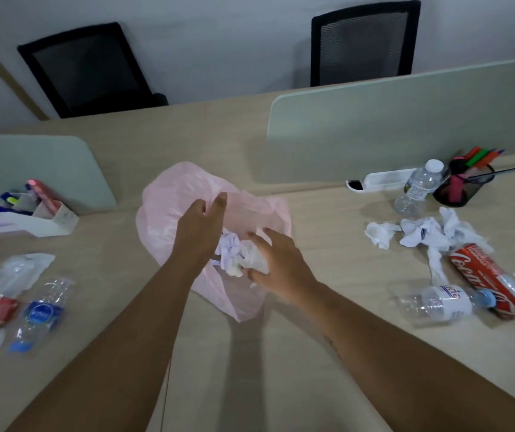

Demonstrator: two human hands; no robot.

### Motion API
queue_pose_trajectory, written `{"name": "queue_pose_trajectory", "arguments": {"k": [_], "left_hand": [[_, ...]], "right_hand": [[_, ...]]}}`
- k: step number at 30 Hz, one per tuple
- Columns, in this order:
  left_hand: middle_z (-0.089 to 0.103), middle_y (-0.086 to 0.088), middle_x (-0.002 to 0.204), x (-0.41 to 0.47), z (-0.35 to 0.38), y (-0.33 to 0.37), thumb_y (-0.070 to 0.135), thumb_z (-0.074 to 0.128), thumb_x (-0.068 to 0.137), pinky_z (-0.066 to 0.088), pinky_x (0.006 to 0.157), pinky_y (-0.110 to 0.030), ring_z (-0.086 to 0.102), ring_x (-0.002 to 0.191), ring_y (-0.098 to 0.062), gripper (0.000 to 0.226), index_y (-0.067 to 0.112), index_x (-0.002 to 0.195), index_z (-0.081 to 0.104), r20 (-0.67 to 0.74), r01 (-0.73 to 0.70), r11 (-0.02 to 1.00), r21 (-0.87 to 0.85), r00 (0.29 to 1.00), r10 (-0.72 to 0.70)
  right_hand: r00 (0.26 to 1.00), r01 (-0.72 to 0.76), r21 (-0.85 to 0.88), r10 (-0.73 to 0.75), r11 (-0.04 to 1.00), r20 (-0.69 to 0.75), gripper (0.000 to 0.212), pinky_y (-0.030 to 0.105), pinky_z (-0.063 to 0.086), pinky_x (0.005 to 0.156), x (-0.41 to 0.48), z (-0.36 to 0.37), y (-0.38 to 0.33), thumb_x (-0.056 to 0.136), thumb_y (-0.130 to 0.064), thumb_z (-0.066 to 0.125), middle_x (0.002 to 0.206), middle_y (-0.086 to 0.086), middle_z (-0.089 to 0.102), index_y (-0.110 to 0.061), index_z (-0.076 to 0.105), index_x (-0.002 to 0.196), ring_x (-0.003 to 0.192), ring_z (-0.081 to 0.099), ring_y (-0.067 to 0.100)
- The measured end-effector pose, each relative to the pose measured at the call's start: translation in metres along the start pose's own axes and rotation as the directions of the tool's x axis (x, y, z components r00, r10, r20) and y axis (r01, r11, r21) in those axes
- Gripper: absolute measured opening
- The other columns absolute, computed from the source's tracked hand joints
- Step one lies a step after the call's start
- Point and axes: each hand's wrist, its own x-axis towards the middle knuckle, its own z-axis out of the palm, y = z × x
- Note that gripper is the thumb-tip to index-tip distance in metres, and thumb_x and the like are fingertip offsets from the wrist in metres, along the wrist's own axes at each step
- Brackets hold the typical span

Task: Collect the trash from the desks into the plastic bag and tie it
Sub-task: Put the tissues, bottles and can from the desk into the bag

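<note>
A: Where's the bag?

B: The pink plastic bag [187, 194] sits mid-desk, mouth facing up. The left hand [198, 227] has its fingers curled over the rim at the bag's 12 o'clock, pinching the film, probably to hold the mouth wide.

A: And the other hand?

B: The right hand [276, 265] is at the bag's 4 o'clock, fingers loosely spread over a wad of crumpled paper [239, 254] lying in the opening. I'd judge it's pushing or dropping it in; whether it grips the wad, I cannot tell.

A: What's left outside?

B: Plenty. At 3 o'clock: crumpled tissues [421, 233], a flattened Coca-Cola bottle [493, 279] and a clear bottle [437, 304] lying against it. An upright water bottle [418, 185] stands just beside a mesh pen cup [465, 188]. At 9 o'clock: a crushed blue-label bottle [39, 310] and clear wrappers [13, 275].

A: So tying is far off?

B: I'd say so; both sides need clearing first.
</note>
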Motion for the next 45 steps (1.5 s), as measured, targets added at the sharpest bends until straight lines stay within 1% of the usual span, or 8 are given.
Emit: {"name": "queue_pose_trajectory", "arguments": {"k": [4,7,12,16,19,24,35,45], "left_hand": [[0.054,0.012,0.082,-0.003,0.006,-0.008,0.072,0.03,0.087,0.035,0.061,-0.026,0.05,0.075,-0.002,0.057,0.021,0.093,0.054,0.078,-0.083,0.996,0.037,0.994,0.08],[0.054,0.01,0.083,0.003,0.008,-0.01,0.069,0.028,0.09,0.038,0.072,-0.034,0.052,0.076,-0.005,0.055,0.021,0.095,0.054,0.138,-0.14,0.99,0.032,0.981,0.134],[0.056,0.009,0.083,0.011,0.013,-0.018,0.057,0.034,0.096,0.037,0.061,-0.03,0.053,0.078,-0.007,0.041,0.023,0.089,0.054,0.236,-0.191,0.981,-0.04,0.952,0.195],[0.06,0.002,0.084,0.009,0.018,-0.022,0.05,0.039,0.097,0.035,0.058,-0.025,0.054,0.076,-0.008,0.037,0.021,0.081,0.056,0.284,-0.194,0.974,-0.117,0.933,0.22],[0.063,0.005,0.086,0.005,0.024,-0.026,0.048,0.04,0.096,0.039,0.06,-0.026,0.057,0.079,-0.01,0.033,0.024,0.083,0.059,0.325,-0.159,0.973,-0.168,0.923,0.207],[0.062,0.007,0.085,-0.001,0.029,-0.025,0.048,0.039,0.097,0.038,0.06,-0.025,0.055,0.078,-0.007,0.032,0.026,0.082,0.057,0.321,-0.173,0.977,-0.125,0.925,0.205],[0.06,0.003,0.097,-0.018,0.09,0.005,0.054,0.038,0.098,0.037,0.073,-0.032,0.053,0.09,-0.02,0.045,0.018,0.105,0.063,0.292,-0.137,0.987,-0.081,0.944,0.155],[0.061,0.007,0.088,-0.027,0.148,0.037,0.048,0.041,0.097,0.039,0.073,-0.036,0.057,0.082,-0.016,0.035,0.018,0.094,0.06,0.347,-0.146,0.989,0.0,0.928,0.137]], "right_hand": [[0.874,-0.472,0.045,0.474,0.881,-0.111,0.073,0.04,0.044,0.094,-0.031,0.006,0.015,0.084,-0.046,0.061,0.137,0.008,0.035,-0.028,0.026,0.146,0.118,0.045,0.034],[0.605,-0.745,0.468,0.778,0.476,0.172,0.06,0.037,0.047,0.086,-0.042,0.02,0.015,0.085,-0.038,0.063,0.12,0.016,0.053,-0.009,0.04,0.132,0.108,0.057,0.033],[0.576,-0.761,0.541,0.758,0.358,0.307,0.024,0.026,0.041,0.053,-0.052,0.039,-0.006,0.084,-0.011,0.047,0.068,0.014,0.061,-0.013,0.056,0.061,0.06,0.058,0.025],[0.52,-0.726,0.632,0.817,0.27,0.249,0.014,0.033,0.047,0.07,-0.052,0.038,-0.011,0.09,-0.021,0.049,0.085,0.012,0.058,-0.012,0.055,0.08,0.075,0.054,0.022],[0.497,-0.728,0.675,0.77,0.119,0.4,0.03,0.028,0.05,0.051,-0.054,0.044,-0.024,0.082,-0.045,0.063,0.071,0.009,0.06,-0.015,0.058,0.081,0.053,0.054,0.021],[0.571,-0.678,0.699,0.762,0.227,0.307,0.014,0.034,0.042,0.058,-0.049,0.056,-0.015,0.084,-0.008,0.046,0.069,0.016,0.058,-0.005,0.058,0.077,0.056,0.054,0.024],[0.591,-0.735,0.388,0.806,0.556,-0.034,0.005,0.034,0.045,0.073,-0.093,-0.024,0.103,0.089,-0.016,0.046,0.092,0.007,0.059,-0.014,0.049,0.086,0.082,0.055,0.025],[0.792,-0.564,-0.225,0.443,0.795,-0.419,0.061,0.045,0.036,0.097,-0.052,-0.096,0.185,0.082,-0.054,0.058,0.138,0.011,0.043,-0.028,0.044,0.135,0.122,0.039,0.035]]}}
